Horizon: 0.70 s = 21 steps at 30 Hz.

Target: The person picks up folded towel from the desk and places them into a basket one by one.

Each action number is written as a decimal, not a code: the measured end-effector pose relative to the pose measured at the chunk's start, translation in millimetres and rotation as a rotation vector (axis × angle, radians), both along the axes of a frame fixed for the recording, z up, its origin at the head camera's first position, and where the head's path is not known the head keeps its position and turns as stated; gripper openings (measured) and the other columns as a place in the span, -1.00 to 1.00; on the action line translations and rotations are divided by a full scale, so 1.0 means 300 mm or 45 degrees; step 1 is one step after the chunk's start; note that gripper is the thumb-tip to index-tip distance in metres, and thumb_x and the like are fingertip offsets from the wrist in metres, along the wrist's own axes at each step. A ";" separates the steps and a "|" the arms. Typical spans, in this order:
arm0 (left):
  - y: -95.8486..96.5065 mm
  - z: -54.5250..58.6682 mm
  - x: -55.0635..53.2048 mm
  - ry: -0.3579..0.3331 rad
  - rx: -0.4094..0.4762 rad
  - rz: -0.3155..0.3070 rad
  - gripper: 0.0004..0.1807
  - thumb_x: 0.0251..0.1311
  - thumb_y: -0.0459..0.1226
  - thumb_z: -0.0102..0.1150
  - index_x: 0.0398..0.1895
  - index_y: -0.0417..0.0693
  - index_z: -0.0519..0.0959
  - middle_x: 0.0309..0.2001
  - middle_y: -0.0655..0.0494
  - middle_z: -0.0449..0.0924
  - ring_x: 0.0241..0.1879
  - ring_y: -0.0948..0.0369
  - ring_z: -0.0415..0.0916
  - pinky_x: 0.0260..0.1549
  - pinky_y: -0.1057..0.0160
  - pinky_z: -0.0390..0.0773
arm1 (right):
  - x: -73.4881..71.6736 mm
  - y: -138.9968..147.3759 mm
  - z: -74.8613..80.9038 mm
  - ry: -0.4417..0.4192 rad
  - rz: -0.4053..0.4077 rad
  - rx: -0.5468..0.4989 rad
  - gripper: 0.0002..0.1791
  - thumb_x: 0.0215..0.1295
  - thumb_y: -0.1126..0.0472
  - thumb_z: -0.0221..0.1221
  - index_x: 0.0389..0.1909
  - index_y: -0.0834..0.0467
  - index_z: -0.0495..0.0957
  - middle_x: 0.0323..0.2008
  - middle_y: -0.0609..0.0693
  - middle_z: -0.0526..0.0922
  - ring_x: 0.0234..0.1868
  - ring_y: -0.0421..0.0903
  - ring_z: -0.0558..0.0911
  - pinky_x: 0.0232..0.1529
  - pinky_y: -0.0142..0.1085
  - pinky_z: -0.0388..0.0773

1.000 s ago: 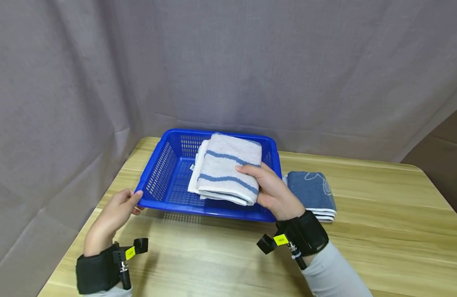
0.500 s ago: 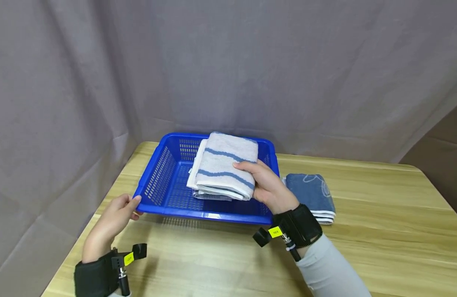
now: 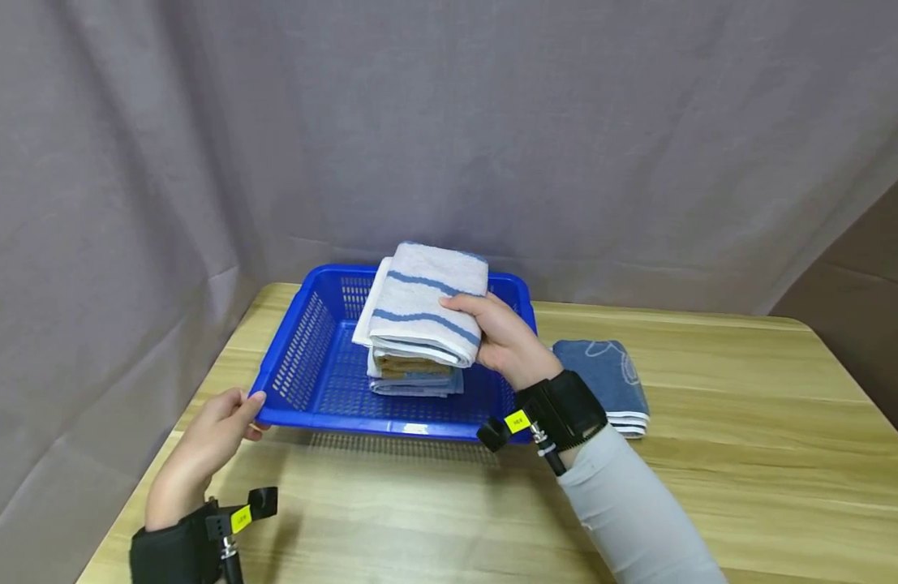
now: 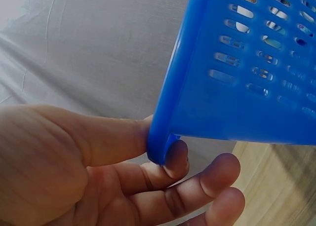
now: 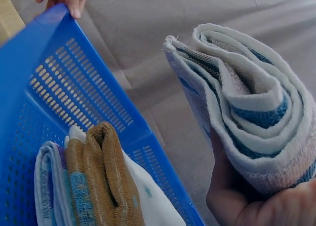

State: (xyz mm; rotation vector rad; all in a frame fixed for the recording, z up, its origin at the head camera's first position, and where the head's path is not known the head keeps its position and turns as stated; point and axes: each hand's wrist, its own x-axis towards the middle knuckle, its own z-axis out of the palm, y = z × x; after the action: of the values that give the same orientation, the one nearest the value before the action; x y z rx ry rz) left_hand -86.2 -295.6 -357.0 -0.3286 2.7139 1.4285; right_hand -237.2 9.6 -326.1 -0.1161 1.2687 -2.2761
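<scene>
The right grip (image 3: pixel 509 339) pinches a soft, fuzzy, folded striped towel (image 3: pixel 423 304) by its right side; the left grip (image 3: pixel 213 430) pinches a holey plastic basket (image 3: pixel 332 421) by one corner.

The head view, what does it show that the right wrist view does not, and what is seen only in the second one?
Only the head view shows the folded blue-grey towel on the table beside the basket, and the black wristbands.

Only the right wrist view looks into the nested folds of the striped towel and shows small teal marks on a white cloth.

Both show the left hand at a basket corner, the right hand gripping the striped towel, and a brown towel stacked in the basket.
</scene>
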 end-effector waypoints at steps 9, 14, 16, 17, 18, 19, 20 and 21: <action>-0.002 -0.010 0.002 0.009 -0.001 0.014 -0.60 0.44 -0.14 -0.26 -0.30 -0.37 0.36 -0.28 -0.15 0.50 -0.33 0.05 0.45 -0.20 0.00 0.29 | -0.074 -0.033 0.001 -0.054 0.013 0.023 -0.72 0.30 0.38 0.02 0.00 0.24 0.26 -0.32 0.10 0.62 -0.31 -0.02 0.62 -0.39 -0.26 0.59; -0.002 -0.011 -0.006 0.002 0.008 0.002 -0.61 0.44 -0.15 -0.27 -0.27 -0.37 0.36 -0.29 -0.13 0.51 -0.34 0.07 0.44 -0.21 0.03 0.27 | -0.103 -0.028 -0.008 -0.098 0.041 0.013 -0.79 0.32 0.38 -0.01 -0.06 0.26 0.26 -0.37 0.10 0.63 -0.35 -0.02 0.62 -0.42 -0.26 0.59; -0.003 -0.009 -0.008 0.006 0.007 -0.009 -0.61 0.44 -0.15 -0.27 -0.26 -0.37 0.36 -0.29 -0.13 0.51 -0.34 0.07 0.44 -0.22 0.04 0.27 | -0.114 -0.025 -0.009 -0.116 0.045 0.002 -0.82 0.33 0.37 -0.02 -0.08 0.28 0.27 -0.40 0.10 0.63 -0.36 -0.02 0.62 -0.43 -0.26 0.59; -0.003 -0.008 -0.009 0.007 0.005 -0.015 -0.61 0.44 -0.14 -0.27 -0.26 -0.36 0.36 -0.29 -0.13 0.51 -0.33 0.07 0.44 -0.22 0.04 0.27 | -0.118 -0.024 -0.009 -0.126 0.044 -0.002 -0.83 0.33 0.37 -0.02 -0.10 0.28 0.27 -0.41 0.10 0.64 -0.37 -0.03 0.62 -0.44 -0.26 0.58; -0.003 -0.007 -0.010 0.008 0.007 -0.019 -0.61 0.44 -0.14 -0.27 -0.27 -0.36 0.36 -0.29 -0.13 0.51 -0.33 0.07 0.44 -0.23 0.05 0.27 | -0.123 -0.023 -0.009 -0.134 0.043 -0.004 -0.84 0.33 0.37 -0.03 -0.11 0.29 0.28 -0.42 0.10 0.63 -0.38 -0.03 0.62 -0.44 -0.26 0.58; -0.004 -0.005 -0.010 0.008 0.007 -0.023 -0.61 0.44 -0.14 -0.27 -0.27 -0.35 0.36 -0.29 -0.13 0.51 -0.33 0.07 0.43 -0.23 0.05 0.27 | -0.127 -0.022 -0.009 -0.142 0.042 -0.007 -0.85 0.33 0.37 -0.03 -0.12 0.29 0.28 -0.42 0.11 0.63 -0.38 -0.03 0.62 -0.45 -0.26 0.58; -0.005 -0.004 -0.012 0.005 0.008 -0.029 -0.60 0.44 -0.13 -0.28 -0.28 -0.35 0.37 -0.29 -0.13 0.51 -0.33 0.07 0.43 -0.24 0.05 0.27 | -0.130 -0.021 -0.009 -0.151 0.042 -0.009 -0.85 0.34 0.36 -0.04 -0.12 0.29 0.28 -0.42 0.11 0.63 -0.38 -0.03 0.62 -0.45 -0.26 0.58; -0.006 -0.003 -0.013 0.001 0.005 -0.032 -0.60 0.44 -0.13 -0.28 -0.28 -0.34 0.36 -0.28 -0.14 0.51 -0.32 0.07 0.44 -0.24 0.06 0.26 | -0.133 -0.020 -0.010 -0.159 0.041 -0.010 -0.85 0.34 0.36 -0.04 -0.12 0.30 0.28 -0.42 0.11 0.63 -0.38 -0.03 0.62 -0.45 -0.26 0.58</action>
State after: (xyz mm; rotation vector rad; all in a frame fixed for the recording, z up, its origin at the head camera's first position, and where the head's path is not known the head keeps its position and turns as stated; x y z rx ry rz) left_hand -90.1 -297.3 -357.9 -0.2921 2.7055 1.4277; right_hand -277.2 3.7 -329.0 0.0029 1.1850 -2.2243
